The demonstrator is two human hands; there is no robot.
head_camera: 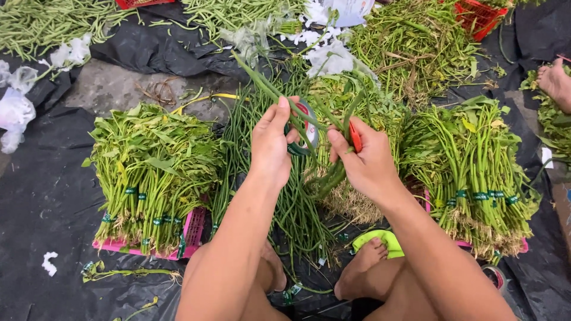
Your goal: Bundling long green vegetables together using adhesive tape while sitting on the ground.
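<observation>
My left hand [270, 142] holds a roll of green tape [307, 128] together with a few long green beans [262, 83] that stick up to the upper left. My right hand [366, 160] grips a small bunch of long beans [333, 175] and a red-handled tool [355, 137] between thumb and fingers. Both hands are raised close together over a pile of long beans [291, 208] lying on black plastic sheeting [41, 202]. My bare knees and feet show at the bottom.
Taped bundles of leafy greens are stacked on pink trays at left [151, 172] and right [470, 172]. More beans [53, 24], loose greens, white plastic scraps [15, 110] and a red crate [479, 15] lie behind. Another person's foot [556, 83] is at the right edge.
</observation>
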